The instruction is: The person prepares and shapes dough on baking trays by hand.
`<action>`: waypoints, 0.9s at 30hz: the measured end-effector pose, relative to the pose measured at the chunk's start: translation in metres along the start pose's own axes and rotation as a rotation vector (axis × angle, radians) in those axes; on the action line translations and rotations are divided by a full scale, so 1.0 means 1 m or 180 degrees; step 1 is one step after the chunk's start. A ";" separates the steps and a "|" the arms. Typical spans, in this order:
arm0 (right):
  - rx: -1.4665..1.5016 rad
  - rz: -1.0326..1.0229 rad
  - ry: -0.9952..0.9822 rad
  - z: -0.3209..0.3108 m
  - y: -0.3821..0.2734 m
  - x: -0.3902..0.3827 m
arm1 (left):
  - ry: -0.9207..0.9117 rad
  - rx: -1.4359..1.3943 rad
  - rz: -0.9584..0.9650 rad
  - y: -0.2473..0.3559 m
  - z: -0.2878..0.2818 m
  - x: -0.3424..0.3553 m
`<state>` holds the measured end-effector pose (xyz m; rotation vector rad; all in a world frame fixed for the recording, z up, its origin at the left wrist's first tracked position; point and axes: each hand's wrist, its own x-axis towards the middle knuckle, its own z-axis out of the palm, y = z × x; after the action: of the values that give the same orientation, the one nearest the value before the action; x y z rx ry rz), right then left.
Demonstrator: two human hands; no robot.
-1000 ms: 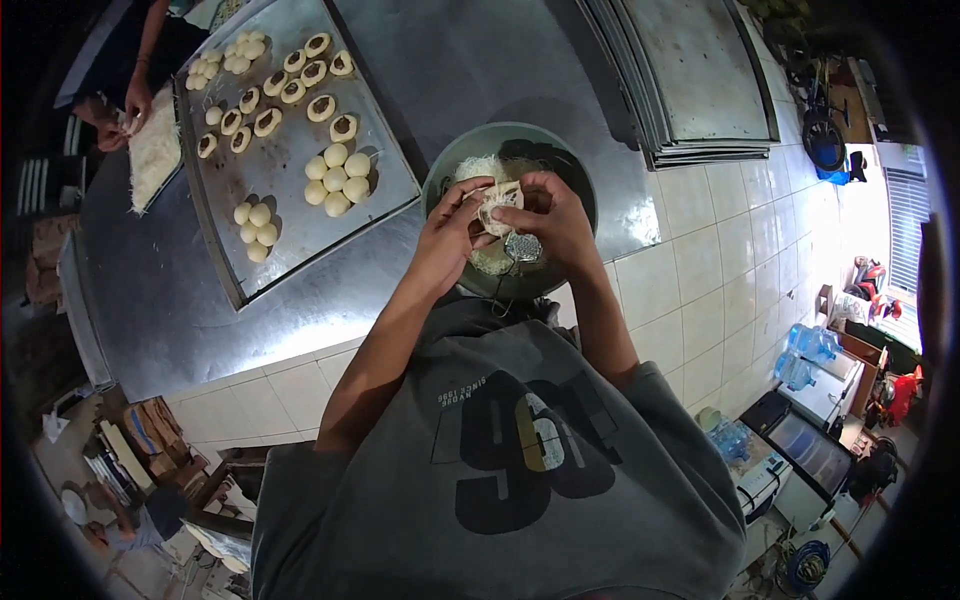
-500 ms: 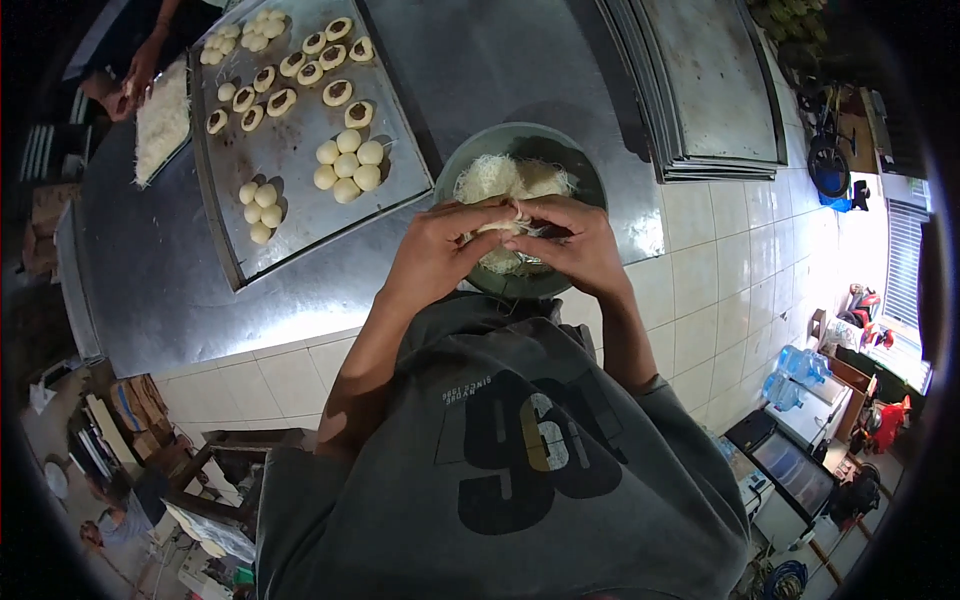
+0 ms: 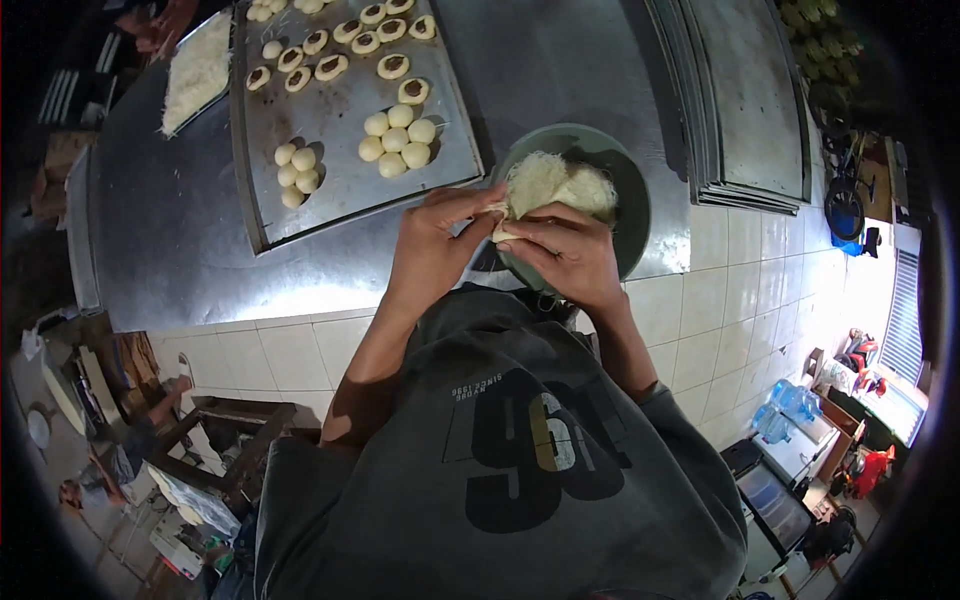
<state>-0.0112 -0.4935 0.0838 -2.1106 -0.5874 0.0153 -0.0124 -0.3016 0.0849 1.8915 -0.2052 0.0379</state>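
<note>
Nearest is the person's dark grey shirt, with a wooden frame beyond it to the near left and clear blue water bottles off to the right. Farther on, both forearms reach to the near edge of a metal table. The left hand pinches a small pale piece between thumb and fingertips; the right hand grips the same piece from the right, its thumb and forefinger closing on it and its other fingers bent close together. The piece is held above the near left rim of a green bowl, and the fingers cover much of it, so I cannot tell its whole shape. Inside the bowl, just beyond the right hand, lie heaped pale shreds. To the left of the bowl is a wide tray; a group of five round dough balls sits at its near left, and a touching cluster of seven dough balls at its near right. Farther over the tray are scattered dough rounds with dark centres. A stack of flat trays stands at the far right, and an oblong layer of white shreds at the far left, beside a co-worker's hand
</note>
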 end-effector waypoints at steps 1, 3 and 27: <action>0.0123 -0.0219 0.0257 0.003 -0.002 0.005 | -0.0105 -0.0034 -0.0239 0.005 -0.006 -0.003; 0.0476 -0.0478 0.0498 0.014 -0.001 0.015 | -0.0055 -0.0063 -0.0243 0.009 -0.015 -0.010; 0.2824 0.1135 0.0449 0.149 -0.088 0.087 | 0.1114 -0.2344 -0.0390 -0.045 -0.136 -0.068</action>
<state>-0.0035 -0.2999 0.0840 -1.3035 -0.0660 0.2751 -0.0620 -0.1512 0.0778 1.1348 0.1284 0.1832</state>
